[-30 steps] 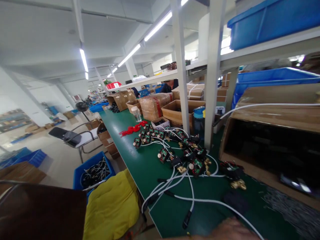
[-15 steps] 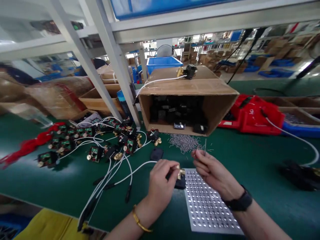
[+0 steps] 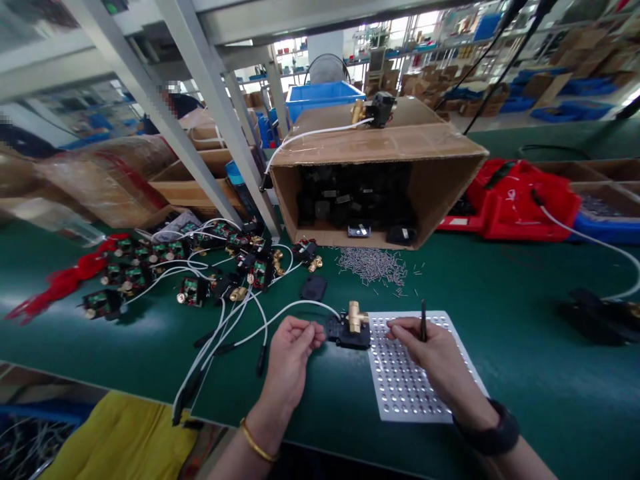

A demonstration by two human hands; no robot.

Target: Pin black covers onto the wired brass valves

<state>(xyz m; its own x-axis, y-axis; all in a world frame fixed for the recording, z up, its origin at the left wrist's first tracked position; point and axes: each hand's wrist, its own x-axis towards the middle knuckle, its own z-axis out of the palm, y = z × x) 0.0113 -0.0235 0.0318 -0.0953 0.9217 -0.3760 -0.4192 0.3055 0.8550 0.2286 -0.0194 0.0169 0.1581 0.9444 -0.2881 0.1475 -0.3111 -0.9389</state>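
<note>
My left hand (image 3: 295, 350) is closed in a pinch just left of a black actuator housing (image 3: 345, 337); whatever lies between its fingertips is too small to name. On that housing sits a brass valve body (image 3: 355, 317), and a white cable (image 3: 300, 304) runs from it to the left. Dark, slim tweezers (image 3: 423, 321) stand upright in my right hand (image 3: 430, 347), which is over a white sheet of round silver stickers (image 3: 405, 393). A flat black cover (image 3: 313, 288) lies behind the housing.
A pile of small screws or pins (image 3: 373, 265) lies before an open cardboard box (image 3: 450, 180) of black parts. Several opened actuators with green boards (image 3: 193, 291) and white cables crowd the left. Red bins (image 3: 525, 200) stand right; metal shelf posts (image 3: 220, 120) rise at left.
My left hand has let go of the brass valve and moved left and down. My right hand has moved slightly right over the sticker sheet. The camera view has shifted.
</note>
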